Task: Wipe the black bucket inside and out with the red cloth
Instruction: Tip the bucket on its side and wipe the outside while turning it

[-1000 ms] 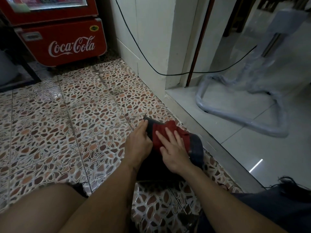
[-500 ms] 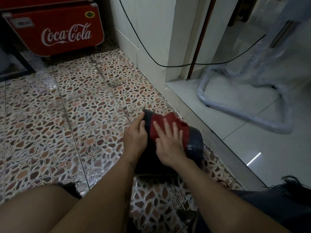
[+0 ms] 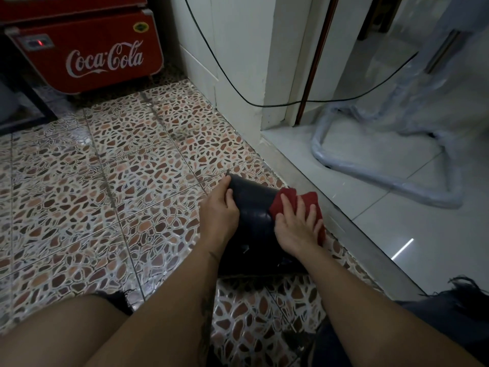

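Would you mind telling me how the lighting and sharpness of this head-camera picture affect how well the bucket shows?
Head view: dim overall, so the black bucket reads as a dark mass; the red cloth under the right hand stands out; white glare streaks the pale floor; wide-angle bending at the edges.

Pebble-patterned floor tiles [image 3: 111, 181] are spreading out left of the fingers [image 3: 288, 205], shining dully. A red Coca-Cola cooler [image 3: 90, 51] is standing far beyond them. A white wall corner [image 3: 238, 62] is rising just past them, a black cable [image 3: 264, 104] sagging across it. Right of the fingers, pale glossy tiles [image 3: 423, 234] are catching a light streak beside a plastic-wrapped tubular frame [image 3: 383, 178].
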Demonstrator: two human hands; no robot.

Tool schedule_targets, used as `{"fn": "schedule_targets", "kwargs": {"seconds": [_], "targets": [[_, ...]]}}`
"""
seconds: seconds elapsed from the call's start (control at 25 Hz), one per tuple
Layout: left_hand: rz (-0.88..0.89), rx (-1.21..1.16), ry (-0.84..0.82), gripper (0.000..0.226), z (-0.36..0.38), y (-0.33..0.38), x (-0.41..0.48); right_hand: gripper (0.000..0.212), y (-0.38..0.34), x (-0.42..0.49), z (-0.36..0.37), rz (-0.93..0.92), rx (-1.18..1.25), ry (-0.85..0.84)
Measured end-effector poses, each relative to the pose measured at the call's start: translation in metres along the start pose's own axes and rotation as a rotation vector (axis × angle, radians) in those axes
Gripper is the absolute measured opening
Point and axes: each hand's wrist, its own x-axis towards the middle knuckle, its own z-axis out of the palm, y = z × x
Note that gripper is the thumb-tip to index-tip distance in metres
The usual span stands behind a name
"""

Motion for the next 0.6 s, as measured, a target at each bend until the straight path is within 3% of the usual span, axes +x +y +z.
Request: {"fn": "schedule_targets", "kwargs": {"seconds": [0.08,0.16,0.28,0.36,0.48,0.6], "targets": [[-0.028,-0.035,0.022,0.04,0.001,0.001,0.0,0.063,-0.03,0.001,0.001,-0.068,-0.018,-0.054],[-0.074,-0.053,0.005,0.04,0.001,0.002,0.01,0.066,-0.042,-0.013,0.014,-0.277,-0.079,-0.028],[-0.055,-0.015,-0.045,0.041,0.003,0.004,0.022,0.071,-0.018,-0.035,0.027,-0.465,-0.12,0.035],[-0.046,0.01,-0.045,0.04,0.004,0.007,0.027,0.073,0.008,-0.032,0.021,-0.444,-0.133,0.037],[-0.046,0.04,-0.06,0.041,0.005,0.012,0.031,0.071,0.04,-0.022,0.005,-0.273,-0.155,0.026],[0.063,0.067,-0.06,0.046,-0.001,0.009,0.011,0.067,0.05,-0.011,-0.004,-0.16,-0.173,-0.013]]}}
